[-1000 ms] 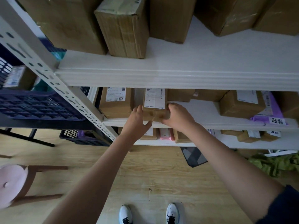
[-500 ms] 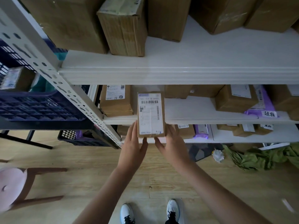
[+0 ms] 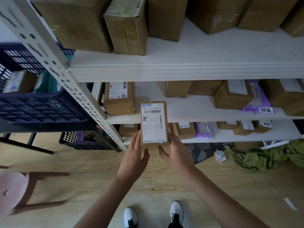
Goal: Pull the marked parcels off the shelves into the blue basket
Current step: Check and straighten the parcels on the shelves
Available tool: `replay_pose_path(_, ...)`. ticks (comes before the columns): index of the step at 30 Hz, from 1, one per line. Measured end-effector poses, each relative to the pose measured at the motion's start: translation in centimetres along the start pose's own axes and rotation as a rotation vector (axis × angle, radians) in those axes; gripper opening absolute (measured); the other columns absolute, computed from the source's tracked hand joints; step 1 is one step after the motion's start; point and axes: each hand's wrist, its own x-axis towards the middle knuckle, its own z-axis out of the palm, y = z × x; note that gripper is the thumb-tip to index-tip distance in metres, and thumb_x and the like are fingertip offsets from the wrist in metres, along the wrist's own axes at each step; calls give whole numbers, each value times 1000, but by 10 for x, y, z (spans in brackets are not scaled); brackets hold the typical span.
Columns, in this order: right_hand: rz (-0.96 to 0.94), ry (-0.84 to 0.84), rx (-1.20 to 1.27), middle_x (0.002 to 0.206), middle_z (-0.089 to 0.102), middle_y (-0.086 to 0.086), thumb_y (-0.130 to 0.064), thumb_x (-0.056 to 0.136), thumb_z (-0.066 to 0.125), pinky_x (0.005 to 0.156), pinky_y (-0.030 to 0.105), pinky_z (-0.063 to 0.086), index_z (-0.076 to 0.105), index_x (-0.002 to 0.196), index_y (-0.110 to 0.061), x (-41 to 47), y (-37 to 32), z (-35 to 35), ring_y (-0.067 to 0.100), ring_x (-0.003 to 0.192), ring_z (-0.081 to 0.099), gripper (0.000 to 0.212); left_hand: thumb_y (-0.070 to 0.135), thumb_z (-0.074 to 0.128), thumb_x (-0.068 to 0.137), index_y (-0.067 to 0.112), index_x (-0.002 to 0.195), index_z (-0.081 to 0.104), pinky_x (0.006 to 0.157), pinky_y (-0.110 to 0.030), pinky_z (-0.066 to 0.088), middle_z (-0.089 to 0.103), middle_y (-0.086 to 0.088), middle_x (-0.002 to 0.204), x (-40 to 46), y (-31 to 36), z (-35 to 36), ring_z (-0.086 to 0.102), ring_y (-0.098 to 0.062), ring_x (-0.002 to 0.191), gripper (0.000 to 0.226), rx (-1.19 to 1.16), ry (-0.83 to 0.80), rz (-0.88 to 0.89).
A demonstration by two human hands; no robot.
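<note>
A small brown cardboard parcel point(image 3: 154, 123) with a white shipping label facing me is off the shelf, held upright in front of the middle shelf point(image 3: 213, 117). My left hand point(image 3: 135, 155) holds its lower left edge and my right hand point(image 3: 174, 152) holds its lower right edge, thumbs under the bottom. The blue basket point(image 3: 42, 106) stands at the left on a dark stand, beyond the shelf's white perforated post point(image 3: 65, 78), with parcels inside.
Large brown boxes point(image 3: 126, 25) fill the top shelf. More labelled boxes point(image 3: 119, 97) and purple mailers point(image 3: 258, 99) lie on the middle and lower shelves. A second dark crate point(image 3: 79, 140) sits on the floor, a pink stool point(image 3: 14, 190) at left, green cloth point(image 3: 266, 155) at right.
Both hands have drawn the parcel off the middle shelf, turned its label toward me, and brought it down and closer. The view has shifted slightly.
</note>
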Motion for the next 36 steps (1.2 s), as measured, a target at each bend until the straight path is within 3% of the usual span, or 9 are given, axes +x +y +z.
replay_pose_path(8, 91, -67, 11, 109, 61, -6, -38, 91, 67, 67, 22, 51, 54, 132, -20, 62, 12, -5, 11, 88, 63, 47, 16, 67, 87, 21, 154, 27, 102, -24, 45, 38, 6, 147, 60, 0, -4, 45, -4, 125, 78, -93, -61, -79)
replay_pose_path(10, 111, -64, 22, 107, 61, -4, -37, 91, 68, 65, 18, 46, 57, 128, -19, 81, 16, -2, 10, 81, 61, 43, 20, 65, 87, 22, 154, 26, 103, -30, 46, 36, 5, 149, 79, -6, -3, 49, -11, 126, 77, -70, -79, -110)
replay_pose_path(14, 103, -91, 10, 105, 61, -1, -36, 91, 67, 68, 27, 52, 58, 122, -17, 114, 22, 7, 17, 83, 66, 38, 25, 61, 89, 26, 155, 20, 95, -40, 55, 33, 5, 150, 110, -22, 0, 57, -19, 118, 77, -25, -115, -167)
replay_pose_path(20, 85, -98, 9, 108, 58, 2, -33, 90, 66, 70, 32, 53, 56, 129, -15, 154, 30, 16, 21, 86, 63, 45, 14, 51, 95, 8, 149, 24, 82, -39, 56, 47, -12, 135, 146, -33, 5, 60, -28, 107, 60, 241, -119, -171)
replay_pose_path(23, 86, -88, 25, 113, 60, 6, -33, 90, 66, 75, 38, 57, 54, 133, -15, 168, 33, 18, 23, 90, 64, 48, 17, 53, 96, 3, 145, 28, 80, -41, 55, 52, -15, 128, 167, -32, 6, 60, -31, 105, 56, 286, -107, -219)
replay_pose_path(26, 91, -92, 30, 110, 64, 7, -30, 91, 65, 77, 41, 57, 52, 135, -15, 182, 38, 19, 26, 92, 65, 48, 13, 54, 95, 0, 135, 38, 73, -34, 47, 57, -17, 115, 183, -28, 5, 61, -33, 98, 45, 272, -89, -218)
replay_pose_path(30, 46, -137, 18, 115, 64, 8, -29, 91, 65, 79, 41, 56, 46, 141, -17, 185, 43, 12, 27, 97, 64, 54, 17, 57, 95, 2, 122, 50, 74, -31, 48, 62, -13, 110, 185, -30, 3, 63, -28, 97, 31, 216, -47, -320)
replay_pose_path(33, 14, -165, -31, 128, 57, 9, -29, 94, 62, 88, 41, 54, 48, 140, -10, 172, 54, 0, 27, 108, 61, 51, 20, 58, 96, 7, 131, 51, 80, -30, 53, 64, -11, 118, 162, -27, 6, 65, -24, 102, 38, 186, -46, -355)
replay_pose_path(36, 13, -173, -54, 136, 54, 9, -28, 97, 58, 92, 40, 54, 46, 144, -8, 154, 74, -19, 26, 111, 62, 53, 16, 58, 95, 5, 136, 53, 90, -27, 46, 59, -10, 130, 134, -14, 13, 62, -23, 108, 43, 213, -54, -348)
